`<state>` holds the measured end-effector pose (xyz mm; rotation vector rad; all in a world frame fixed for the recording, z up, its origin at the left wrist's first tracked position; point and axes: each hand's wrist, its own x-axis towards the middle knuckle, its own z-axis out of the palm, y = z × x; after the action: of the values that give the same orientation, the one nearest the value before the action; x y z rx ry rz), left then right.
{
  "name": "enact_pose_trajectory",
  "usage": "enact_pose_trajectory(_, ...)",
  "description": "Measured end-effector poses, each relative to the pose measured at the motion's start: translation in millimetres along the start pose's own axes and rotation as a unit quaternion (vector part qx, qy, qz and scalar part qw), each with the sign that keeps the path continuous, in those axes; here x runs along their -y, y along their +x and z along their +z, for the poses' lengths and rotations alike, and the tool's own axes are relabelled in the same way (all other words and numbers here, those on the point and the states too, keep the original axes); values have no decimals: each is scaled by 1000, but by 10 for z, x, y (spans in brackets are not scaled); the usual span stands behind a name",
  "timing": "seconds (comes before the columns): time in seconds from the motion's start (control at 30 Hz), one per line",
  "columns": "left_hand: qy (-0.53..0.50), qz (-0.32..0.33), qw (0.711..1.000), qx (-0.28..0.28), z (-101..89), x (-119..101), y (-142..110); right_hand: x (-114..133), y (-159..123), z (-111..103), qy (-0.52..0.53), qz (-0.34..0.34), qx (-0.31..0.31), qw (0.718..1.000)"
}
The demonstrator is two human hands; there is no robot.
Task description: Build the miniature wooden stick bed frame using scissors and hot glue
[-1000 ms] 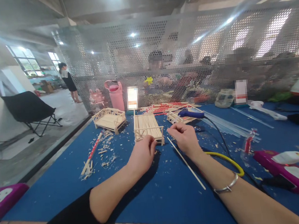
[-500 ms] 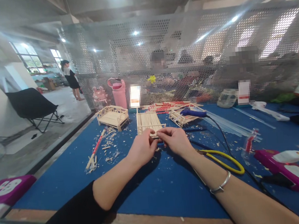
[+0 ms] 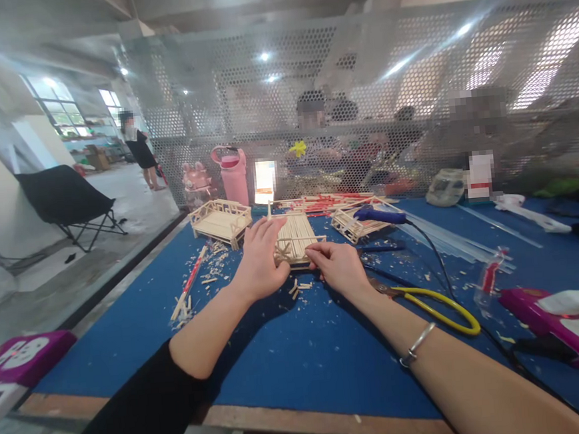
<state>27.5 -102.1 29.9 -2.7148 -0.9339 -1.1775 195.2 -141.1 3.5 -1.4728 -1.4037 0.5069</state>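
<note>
A small wooden-stick bed model (image 3: 295, 233) with a slatted top stands in front of me, its low front railing facing me. My left hand (image 3: 259, 259) is at its left side, fingers stretched forward and thumb apart, hiding part of that side. My right hand (image 3: 341, 266) pinches at the front right of the railing; what lies between the fingertips is too small to make out. Short stick offcuts (image 3: 300, 287) lie on the blue tabletop just before the model. Yellow-handled pliers (image 3: 440, 309) rest beside my right forearm.
Another stick model (image 3: 222, 222) stands at left. A blue glue gun (image 3: 379, 215) lies across a further stick model (image 3: 353, 225); its cord runs right. Behind are red-marked sticks (image 3: 328, 202), a pink bottle (image 3: 233, 178) and a perforated screen (image 3: 260, 99). Clear glue sticks (image 3: 452, 244) and purple power strips (image 3: 554, 330) lie about.
My right hand came left to the model's front railing, met my left hand there, then parted slightly right. The left hand slid to the model's left side and spread its fingers. Offcuts now show in front.
</note>
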Motion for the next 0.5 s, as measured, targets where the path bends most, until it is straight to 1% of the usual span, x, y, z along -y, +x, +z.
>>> enact_pose_trajectory(0.07, 7, -9, 1000, 6, 14, -61, 0, 13, -7, -11, -14, -12, 3, 1000)
enact_pose_trajectory(0.2, 43, -45, 996, 66, 36, -138, 8, 29, -13, -22, -34, -29, 9, 999)
enact_pose_trajectory(0.27, 58, -52, 994, 83, 66, -153, 5, 25, -12, -17, -39, -33, 9, 999)
enact_pose_trajectory(0.37, 72, -53, 993, 74, 118, -155, -6, 12, -10, -7, -41, -34, 8, 999)
enact_pose_trajectory(0.5, 77, -42, 995, 40, 137, -137, -18, 8, -10, -3, -43, -31, 11, 999)
